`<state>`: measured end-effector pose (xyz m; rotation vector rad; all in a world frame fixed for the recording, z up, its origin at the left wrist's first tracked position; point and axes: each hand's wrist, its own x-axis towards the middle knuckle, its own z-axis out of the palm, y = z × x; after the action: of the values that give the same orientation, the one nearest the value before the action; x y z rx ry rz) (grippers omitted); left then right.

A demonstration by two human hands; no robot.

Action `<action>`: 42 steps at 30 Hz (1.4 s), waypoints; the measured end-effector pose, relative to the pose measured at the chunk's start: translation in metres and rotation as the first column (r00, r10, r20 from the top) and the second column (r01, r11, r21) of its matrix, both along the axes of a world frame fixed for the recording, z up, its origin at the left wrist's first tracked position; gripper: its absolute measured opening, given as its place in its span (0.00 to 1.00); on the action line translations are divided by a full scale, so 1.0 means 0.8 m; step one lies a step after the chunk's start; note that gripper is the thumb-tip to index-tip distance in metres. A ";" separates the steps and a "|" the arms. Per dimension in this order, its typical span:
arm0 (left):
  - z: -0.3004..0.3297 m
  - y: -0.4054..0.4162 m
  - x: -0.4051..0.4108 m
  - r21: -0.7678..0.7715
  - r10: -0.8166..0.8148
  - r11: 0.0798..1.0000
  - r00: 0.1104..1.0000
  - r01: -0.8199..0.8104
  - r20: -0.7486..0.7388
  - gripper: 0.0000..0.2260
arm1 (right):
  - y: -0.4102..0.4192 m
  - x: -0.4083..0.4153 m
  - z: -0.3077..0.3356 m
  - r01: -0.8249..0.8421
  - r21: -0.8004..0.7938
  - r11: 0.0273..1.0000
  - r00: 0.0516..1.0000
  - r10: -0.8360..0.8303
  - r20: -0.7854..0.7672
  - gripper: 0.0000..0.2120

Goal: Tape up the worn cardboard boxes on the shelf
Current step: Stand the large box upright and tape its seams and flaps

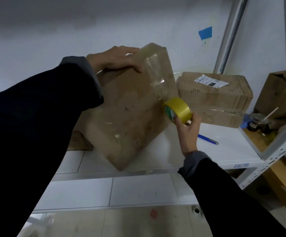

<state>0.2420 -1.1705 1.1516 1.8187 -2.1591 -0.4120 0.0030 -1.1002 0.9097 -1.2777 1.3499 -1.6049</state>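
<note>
The white shelf carries a tilted, tape-wrapped cardboard box resting on its lower edge, a second cardboard box with a shipping label lying just to its right, and a blue pen near the front.

Big worn cardboard box stands tilted on the white shelf, one lower corner near the front edge, clear tape already glossy over its top edge and side. Yellow tape roll sits just beside its right edge, a clear strip running from the roll up onto the box. Second cardboard box with a white label lies flat behind, to the right.
</note>
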 end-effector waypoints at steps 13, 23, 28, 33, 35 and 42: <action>-0.099 0.114 0.026 0.388 0.332 0.909 0.827 -0.152 -0.454 0.20 | -0.056 0.008 -0.007 -0.094 0.124 0.988 0.994 0.087 0.064 0.12; -0.199 0.135 0.052 0.574 0.658 0.752 0.320 -0.324 -0.681 0.15 | -0.095 0.007 0.001 -0.276 0.092 0.957 0.944 0.288 -0.161 0.09; -0.243 0.127 0.057 0.597 0.710 0.700 0.298 -0.392 -0.638 0.13 | -0.091 0.020 -0.002 -0.315 -0.019 0.949 0.893 0.289 -0.344 0.15; -0.266 0.117 0.069 0.538 0.651 0.752 0.305 -0.381 -0.695 0.13 | -0.086 0.021 -0.004 -0.174 -0.124 0.977 0.970 0.148 -0.195 0.10; -0.272 0.113 0.073 0.526 0.652 0.752 0.334 -0.396 -0.681 0.14 | -0.084 0.017 -0.004 -0.113 -0.155 0.981 0.989 0.096 -0.113 0.09; -0.286 0.091 0.072 0.132 0.423 0.906 0.873 -0.402 -0.242 0.24 | -0.094 0.014 -0.015 -0.083 -0.044 0.996 0.978 0.073 -0.193 0.06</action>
<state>0.2997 -1.0980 0.9225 2.0643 -1.5422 -0.6036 0.0140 -1.1755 0.8980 -1.5306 1.3608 -1.5029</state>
